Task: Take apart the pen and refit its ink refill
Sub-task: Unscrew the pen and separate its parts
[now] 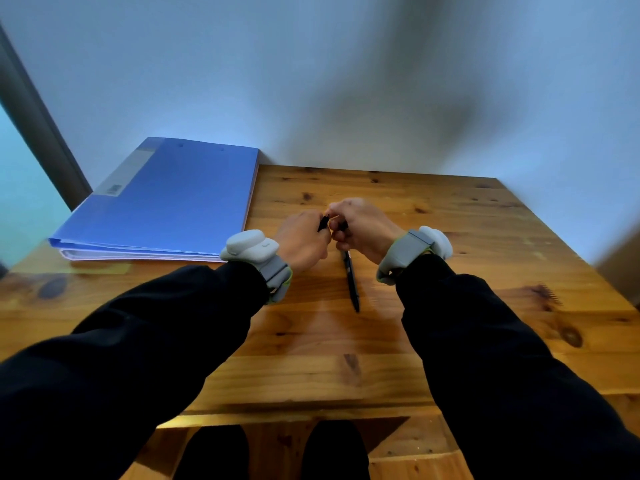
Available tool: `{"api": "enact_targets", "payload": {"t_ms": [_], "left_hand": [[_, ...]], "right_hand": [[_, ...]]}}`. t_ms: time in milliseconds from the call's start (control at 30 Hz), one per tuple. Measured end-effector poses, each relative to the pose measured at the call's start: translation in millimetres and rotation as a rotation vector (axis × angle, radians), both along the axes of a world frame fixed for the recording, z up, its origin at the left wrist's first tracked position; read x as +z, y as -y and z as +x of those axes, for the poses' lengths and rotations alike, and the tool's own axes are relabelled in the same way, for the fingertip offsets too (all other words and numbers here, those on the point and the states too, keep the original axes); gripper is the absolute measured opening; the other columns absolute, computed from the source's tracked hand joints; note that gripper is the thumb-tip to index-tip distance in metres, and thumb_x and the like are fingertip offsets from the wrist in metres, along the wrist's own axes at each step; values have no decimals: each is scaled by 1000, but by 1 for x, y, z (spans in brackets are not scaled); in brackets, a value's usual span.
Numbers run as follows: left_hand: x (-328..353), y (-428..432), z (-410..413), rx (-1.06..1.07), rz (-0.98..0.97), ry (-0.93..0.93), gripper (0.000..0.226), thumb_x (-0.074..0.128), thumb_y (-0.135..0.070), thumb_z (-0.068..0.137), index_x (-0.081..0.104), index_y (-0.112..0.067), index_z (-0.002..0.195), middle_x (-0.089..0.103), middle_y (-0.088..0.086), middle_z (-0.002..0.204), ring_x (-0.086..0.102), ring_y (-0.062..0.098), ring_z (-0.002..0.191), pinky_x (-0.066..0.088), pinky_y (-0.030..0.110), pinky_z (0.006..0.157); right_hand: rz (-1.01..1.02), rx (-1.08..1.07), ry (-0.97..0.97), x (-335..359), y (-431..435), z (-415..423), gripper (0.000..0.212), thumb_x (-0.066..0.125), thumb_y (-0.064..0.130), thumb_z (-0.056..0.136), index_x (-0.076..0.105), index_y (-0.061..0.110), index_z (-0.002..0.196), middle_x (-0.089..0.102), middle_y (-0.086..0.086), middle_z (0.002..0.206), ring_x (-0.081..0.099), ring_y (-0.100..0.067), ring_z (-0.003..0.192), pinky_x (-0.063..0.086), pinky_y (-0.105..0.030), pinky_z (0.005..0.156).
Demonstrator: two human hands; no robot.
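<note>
My left hand (304,239) and my right hand (360,228) meet fingertip to fingertip above the middle of the wooden table (450,306). Each grips a short black pen piece: one (323,223) pokes out of my left fingers, another (343,226) shows dark inside my right fist. How the two pieces join is hidden by my fingers. A second black pen part (351,280), long and slim, lies on the table below my right hand, pointing toward me.
A thick blue folder (166,202) lies at the table's back left corner. A pale wall rises behind the table. Grey trackers are strapped to both wrists (412,251). The table's near edge and my feet show at the bottom.
</note>
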State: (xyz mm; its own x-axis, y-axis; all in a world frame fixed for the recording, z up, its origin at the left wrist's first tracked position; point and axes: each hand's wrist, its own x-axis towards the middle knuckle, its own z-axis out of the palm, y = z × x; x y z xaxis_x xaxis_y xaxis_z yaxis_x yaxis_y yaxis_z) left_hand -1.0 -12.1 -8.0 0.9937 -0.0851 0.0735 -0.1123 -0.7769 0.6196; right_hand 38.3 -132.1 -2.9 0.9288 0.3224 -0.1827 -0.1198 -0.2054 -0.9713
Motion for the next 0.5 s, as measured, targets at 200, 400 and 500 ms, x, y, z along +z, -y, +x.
{"api": "enact_targets", "payload": {"t_ms": [200,400,500], "left_hand": [[-1,-1,-1,-2,-20,13,20,44,-11,94,63,-6,96,74,9,79,61,18,67,53,37,73],[0,-1,-2,6,-16,11,21,44,-13,95,63,-4,98,75,10,81,68,24,78,54,38,75],[0,0,-1,6,-17,6,25,43,-13,95,65,-2,96,75,10,81,68,25,78,54,37,74]], "right_hand": [[-118,18,109,-3,-4,0,20,43,12,99,51,10,81,48,-5,68,43,-14,52,38,-24,46],[-95,41,109,-7,-4,0,32,43,17,101,52,6,71,45,-9,65,41,-18,53,37,-28,51],[-93,36,122,-5,-3,-1,34,43,18,101,51,6,70,45,-9,64,41,-18,53,37,-29,52]]}}
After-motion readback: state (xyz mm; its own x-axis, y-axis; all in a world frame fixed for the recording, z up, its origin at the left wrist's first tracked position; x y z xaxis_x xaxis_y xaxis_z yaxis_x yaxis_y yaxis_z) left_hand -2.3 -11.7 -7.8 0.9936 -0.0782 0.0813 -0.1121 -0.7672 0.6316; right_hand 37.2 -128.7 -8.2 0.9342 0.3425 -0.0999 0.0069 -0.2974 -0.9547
